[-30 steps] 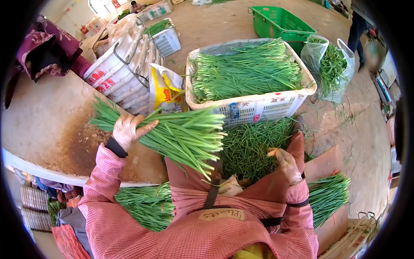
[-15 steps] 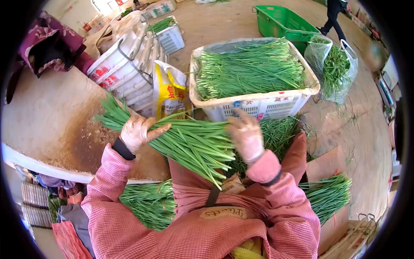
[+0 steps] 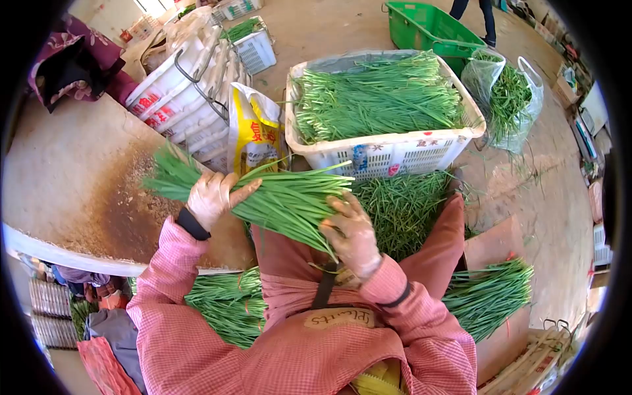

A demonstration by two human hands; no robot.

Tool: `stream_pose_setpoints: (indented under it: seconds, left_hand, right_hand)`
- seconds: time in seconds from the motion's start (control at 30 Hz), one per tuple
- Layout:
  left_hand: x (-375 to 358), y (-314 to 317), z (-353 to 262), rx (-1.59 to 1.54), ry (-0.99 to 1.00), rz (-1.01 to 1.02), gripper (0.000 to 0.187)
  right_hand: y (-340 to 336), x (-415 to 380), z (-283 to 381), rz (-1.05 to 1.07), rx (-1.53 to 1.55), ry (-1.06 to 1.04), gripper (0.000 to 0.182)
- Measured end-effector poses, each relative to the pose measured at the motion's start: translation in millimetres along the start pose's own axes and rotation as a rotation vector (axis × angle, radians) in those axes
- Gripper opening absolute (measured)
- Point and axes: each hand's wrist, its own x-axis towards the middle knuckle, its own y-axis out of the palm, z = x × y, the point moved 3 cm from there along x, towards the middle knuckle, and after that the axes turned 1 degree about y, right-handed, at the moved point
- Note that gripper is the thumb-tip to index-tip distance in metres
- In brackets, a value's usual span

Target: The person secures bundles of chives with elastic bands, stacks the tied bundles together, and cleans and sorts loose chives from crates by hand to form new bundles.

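A bunch of long green stalks [image 3: 283, 203] lies across above my lap, its leafy tips to the left and pale cut ends to the right. My left hand [image 3: 214, 197], in a thin clear glove, is wrapped round the bunch near its leafy part. Gloved too, my right hand [image 3: 352, 234] has its bent fingers against the pale ends at the lower right of the bunch. Beyond the hands stands a white crate [image 3: 388, 150] filled with similar stalks. Loose greens [image 3: 408, 214] lie between my legs, below the crate.
To the left is a stained table [image 3: 59, 171], with stacked white crates [image 3: 184, 99] and a yellow-white bag [image 3: 253, 131] behind it. A green tub [image 3: 431, 29] and a plastic bag of greens [image 3: 507, 99] stand beyond. Bundles [image 3: 490, 296] lie at right. A person's legs [image 3: 487, 20] show at top.
My right hand has moved down and left, from above the cut ends onto them. The pale ends are bunched differently. The person in the background has moved left.
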Motion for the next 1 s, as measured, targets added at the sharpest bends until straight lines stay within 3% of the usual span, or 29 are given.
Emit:
stream_pose_setpoints:
  seconds: [0.07, 0.1, 0.13, 0.2, 0.23, 0.3, 0.37, 0.5, 0.53, 0.57, 0.6, 0.67, 0.73, 0.77, 0.83, 0.87, 0.93, 0.97, 1.0]
  left_hand:
    - [-13.4, -3.2, 1.3, -0.091, -0.083, 0.079, 0.055]
    - [-21.3, -5.6, 1.2, -0.096, -0.088, 0.093, 0.055]
    - [-28.4, -6.9, 2.8, -0.103, -0.124, 0.124, 0.056]
    - [-37.6, -7.2, 5.5, -0.099, -0.173, 0.149, 0.057]
    - [-39.1, -6.5, 4.8, -0.103, -0.175, 0.142, 0.057]
    - [-39.1, -5.5, 1.9, -0.111, -0.170, 0.119, 0.058]
    - [-31.7, -3.7, -3.3, -0.118, -0.161, 0.082, 0.058]
    - [-20.6, -7.5, -4.6, -0.224, -0.137, 0.065, 0.062]
    - [-24.1, -5.2, -1.8, -0.381, -0.188, 0.198, 0.060]
    - [-29.9, -3.0, 0.1, -0.537, -0.245, 0.334, 0.058]
    - [-38.5, 0.3, -1.2, -0.530, -0.255, 0.341, 0.058]
    - [-68.8, 20.5, -11.8, -1.179, -0.551, 0.308, 0.048]
    - [-104.2, 39.1, -30.8, -1.467, -0.789, 0.753, 0.038]
    - [-111.4, 44.3, -41.1, -1.464, -0.786, 0.748, 0.038]
    - [-122.9, 47.3, -63.4, -1.807, -0.780, 0.510, 0.038]
    - [-123.7, 47.9, -74.2, -1.810, -0.784, 0.509, 0.038]
    - [-121.7, 48.8, -101.8, -2.517, -1.209, 0.381, 0.037]
    - [-123.2, 45.7, -107.9, -2.518, -1.217, 0.379, 0.037]
    - [-124.0, 42.6, -109.6, -2.197, -1.041, 0.433, 0.035]
  right_hand:
    - [-23.1, -9.9, -11.3, -0.131, -0.173, -0.103, 0.012]
    - [-29.9, -21.4, -33.0, -0.193, -0.033, -0.030, 0.017]
    - [-44.2, -30.2, -59.9, -0.164, -0.153, 0.057, 0.020]
    - [-70.0, -64.6, -121.9, 0.290, -0.949, 0.441, 0.025]
    - [-78.9, -67.8, -120.0, 0.359, -1.111, 0.480, 0.028]
    - [-90.5, -32.6, -62.3, -0.048, -0.643, 0.056, 0.037]
    - [-77.0, -3.1, -16.9, -0.046, -0.200, -0.079, 0.040]
    - [-24.7, 13.4, -11.9, 0.154, -0.275, -0.274, 0.027]
    - [-24.4, 15.1, -13.8, 0.144, -0.269, -0.234, 0.017]
    - [-31.0, 12.0, -20.8, 0.074, 0.029, 0.065, 0.010]
    - [-43.1, 13.6, -26.5, 0.005, 0.306, 0.163, 0.009]
    - [-69.9, 8.3, -50.3, -0.109, 0.708, 0.384, 0.010]
    - [-93.9, -3.4, -80.6, -0.221, 0.927, 0.546, 0.011]
    - [-99.1, -12.6, -92.5, -0.277, 1.025, 0.595, 0.011]
    - [-101.8, -27.7, -108.8, -0.289, 1.000, 0.653, 0.012]
    - [-101.7, -31.8, -111.2, -0.300, 0.973, 0.714, 0.013]
    - [-99.0, -33.2, -103.6, -0.277, 0.798, 0.701, 0.013]
    - [-96.4, -31.0, -94.1, -0.258, 0.629, 0.681, 0.014]
    - [-91.6, -27.1, -80.7, -0.266, 0.607, 0.623, 0.015]
